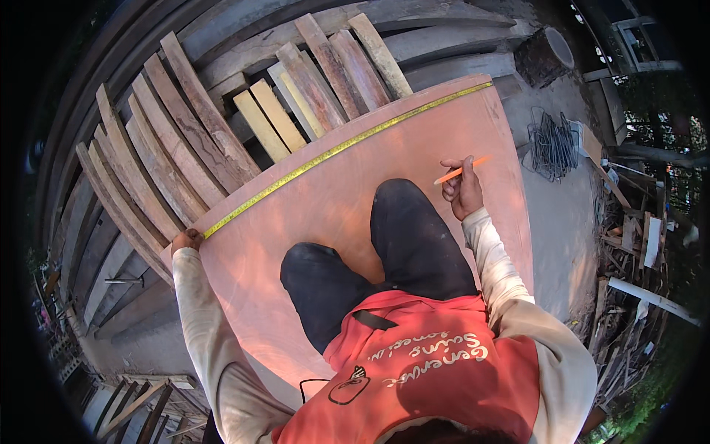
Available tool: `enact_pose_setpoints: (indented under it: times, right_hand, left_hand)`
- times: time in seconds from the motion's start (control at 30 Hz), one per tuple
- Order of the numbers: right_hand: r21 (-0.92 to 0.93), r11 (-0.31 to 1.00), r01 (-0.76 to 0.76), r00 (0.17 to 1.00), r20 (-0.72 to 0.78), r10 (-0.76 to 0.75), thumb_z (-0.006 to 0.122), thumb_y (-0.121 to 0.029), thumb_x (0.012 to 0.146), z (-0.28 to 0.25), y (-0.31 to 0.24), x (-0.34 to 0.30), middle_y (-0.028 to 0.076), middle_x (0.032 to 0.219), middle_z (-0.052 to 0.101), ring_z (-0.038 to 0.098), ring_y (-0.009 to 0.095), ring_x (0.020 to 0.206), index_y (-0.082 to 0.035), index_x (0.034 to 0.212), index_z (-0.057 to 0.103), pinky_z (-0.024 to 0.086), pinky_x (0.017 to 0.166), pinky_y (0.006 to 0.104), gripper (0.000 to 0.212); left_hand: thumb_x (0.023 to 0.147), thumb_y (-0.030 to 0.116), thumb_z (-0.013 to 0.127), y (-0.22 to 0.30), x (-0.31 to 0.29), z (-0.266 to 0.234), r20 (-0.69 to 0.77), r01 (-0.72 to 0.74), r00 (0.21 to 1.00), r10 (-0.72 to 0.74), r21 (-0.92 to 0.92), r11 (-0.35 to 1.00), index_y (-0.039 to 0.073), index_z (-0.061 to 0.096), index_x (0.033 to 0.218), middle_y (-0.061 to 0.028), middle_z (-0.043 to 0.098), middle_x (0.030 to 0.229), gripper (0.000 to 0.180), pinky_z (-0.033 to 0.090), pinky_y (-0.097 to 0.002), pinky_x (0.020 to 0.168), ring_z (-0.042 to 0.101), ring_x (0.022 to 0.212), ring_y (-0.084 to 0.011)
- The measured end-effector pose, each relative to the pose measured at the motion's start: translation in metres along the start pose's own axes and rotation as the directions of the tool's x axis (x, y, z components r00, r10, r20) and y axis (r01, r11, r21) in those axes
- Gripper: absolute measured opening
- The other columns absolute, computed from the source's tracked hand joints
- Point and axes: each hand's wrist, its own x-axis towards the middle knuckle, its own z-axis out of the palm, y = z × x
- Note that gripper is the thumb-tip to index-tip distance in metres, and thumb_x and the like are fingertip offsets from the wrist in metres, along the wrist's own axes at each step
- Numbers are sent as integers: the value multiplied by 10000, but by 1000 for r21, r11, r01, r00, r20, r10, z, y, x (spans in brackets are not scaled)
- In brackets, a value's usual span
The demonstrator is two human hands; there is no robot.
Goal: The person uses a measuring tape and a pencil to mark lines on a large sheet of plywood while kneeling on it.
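Note:
A yellow tape measure (333,152) runs across the far part of a reddish plywood sheet (310,203), from the left edge up to the far right corner. At its left end my left hand (187,240) is closed on the tape; the fingers are partly hidden. My right hand (463,191) is raised over the right part of the sheet, fingers closed round an orange pencil (462,171). The pencil points to the left and a little down. My knees rest on the sheet between the two hands.
Several wooden boards (159,155) lie side by side beyond the sheet, on stacked long timber (436,41). A log section (545,56) stands at the far right. To the right are a bundle of dark wire (553,144) and a heap of scrap wood (629,229).

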Motion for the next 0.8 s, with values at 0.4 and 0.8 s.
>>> enact_pose_setpoints:
  times: [0.4,0.8]
  right_hand:
    - [-230,960,156,986,100,-136,581,-384,981,56,27,63,43,735,583,576,114,580,-41,950,592,467,479,237,345]
    - [-104,992,79,927,373,-35,573,-582,910,30,-13,58,117,926,673,593,130,563,0,1434,376,439,487,219,807]
  left_hand:
    - [820,299,669,-19,26,12,88,-98,991,105,-90,991,110,711,987,-112,691,897,255,498,-383,804,657,859,-263]
    - [832,261,674,-26,28,7,149,-31,986,70,-248,968,89,697,903,14,546,654,188,396,-295,533,485,566,-107]
